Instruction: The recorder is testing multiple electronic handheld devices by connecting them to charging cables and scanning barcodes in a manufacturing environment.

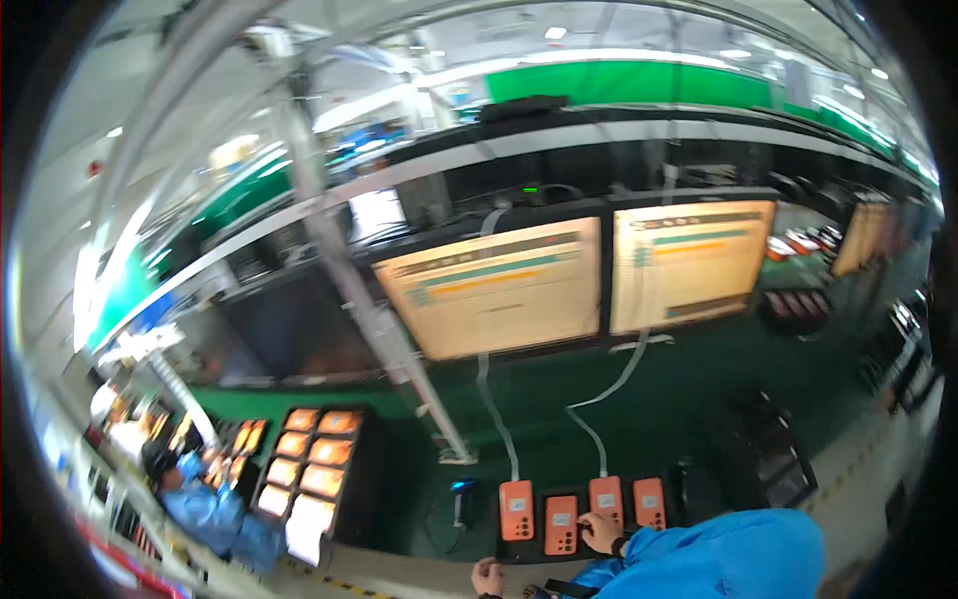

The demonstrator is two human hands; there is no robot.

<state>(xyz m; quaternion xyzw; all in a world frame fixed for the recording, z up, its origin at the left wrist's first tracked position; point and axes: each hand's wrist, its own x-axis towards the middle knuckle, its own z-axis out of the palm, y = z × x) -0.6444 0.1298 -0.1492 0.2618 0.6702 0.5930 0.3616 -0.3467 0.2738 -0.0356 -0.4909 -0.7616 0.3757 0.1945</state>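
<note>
Four is avoided by a simple view: several orange phones lie back up in a row on a black tray at the table's front edge. My right hand (601, 533) rests over the lower left of a cabled orange phone (607, 496), its fingers apart and reaching toward the neighbouring phone (561, 525). Another orange phone (650, 502) lies to its right. At the row's left end is a second cabled phone (516, 510). My left hand (487, 577) is curled at the table edge below that one; what its fingers hold, if anything, is hidden.
Two lit monitors (499, 290) stand behind the green table (539, 389), with white cables hanging down. A blue-lit device (462, 499) stands left of the phones. A black tray (349, 489) carries several phones. A co-worker in blue (215, 514) sits far left. A black box (778, 459) lies right.
</note>
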